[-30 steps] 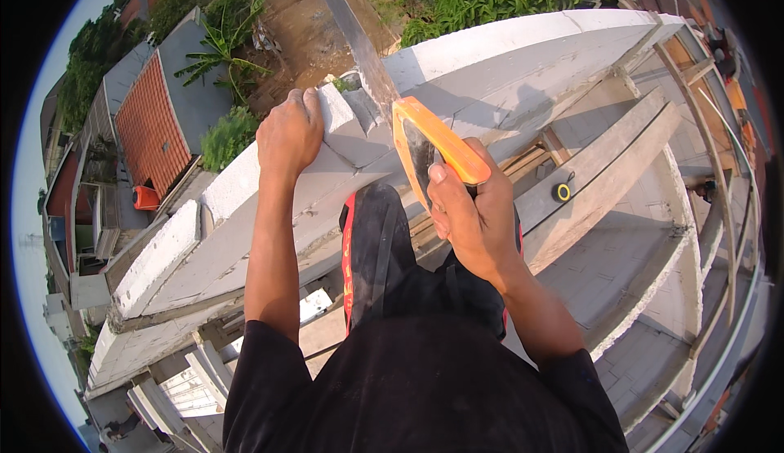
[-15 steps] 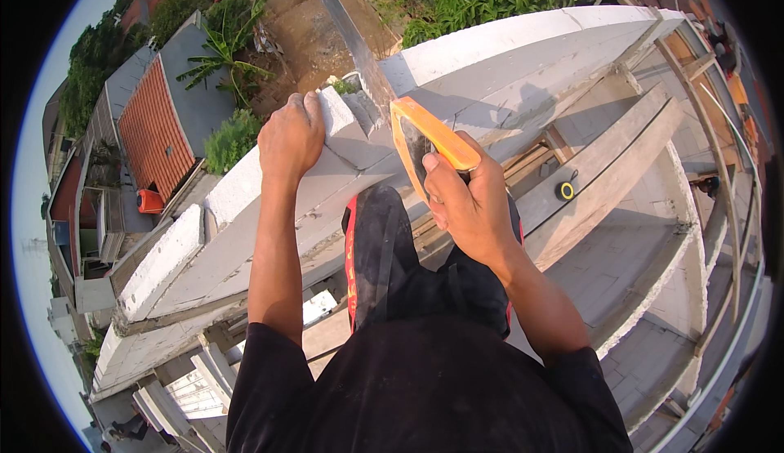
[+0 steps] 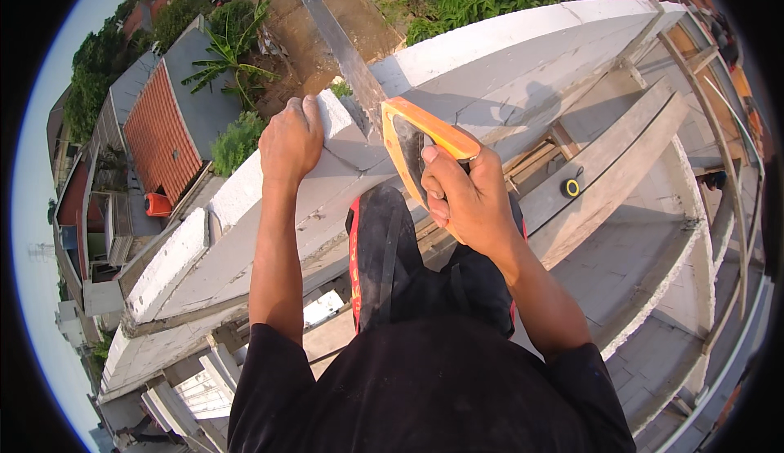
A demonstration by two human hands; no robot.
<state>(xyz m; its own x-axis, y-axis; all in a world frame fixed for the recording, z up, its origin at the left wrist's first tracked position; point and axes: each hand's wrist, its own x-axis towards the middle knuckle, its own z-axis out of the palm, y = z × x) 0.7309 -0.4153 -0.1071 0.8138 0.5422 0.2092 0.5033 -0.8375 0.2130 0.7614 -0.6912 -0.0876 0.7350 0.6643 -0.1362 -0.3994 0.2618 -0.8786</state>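
Note:
My right hand [image 3: 465, 196] is closed round the orange-and-black handle of a hand saw [image 3: 341, 44]. The long grey blade points away to the upper left, past the outer side of the wall, with its tip over the ground below. Near the handle, the blade sits at a notch in the top of the white block wall [image 3: 278, 200]. Just left of the blade, my left hand [image 3: 291, 142] has its fingers curled over the top edge of a white block [image 3: 335, 115]. The blade's teeth at the notch are hard to make out.
On a wooden plank [image 3: 600, 175] to the right lies a yellow-and-black tape measure [image 3: 570, 187]. Unfinished block walls and timber pieces stand below on that side. Beyond the wall is a drop to bare soil, plants and a tiled roof [image 3: 162, 130].
The saw has shifted slightly left and back toward me, and its blade tip now shows within the picture. My left hand keeps its place on the block.

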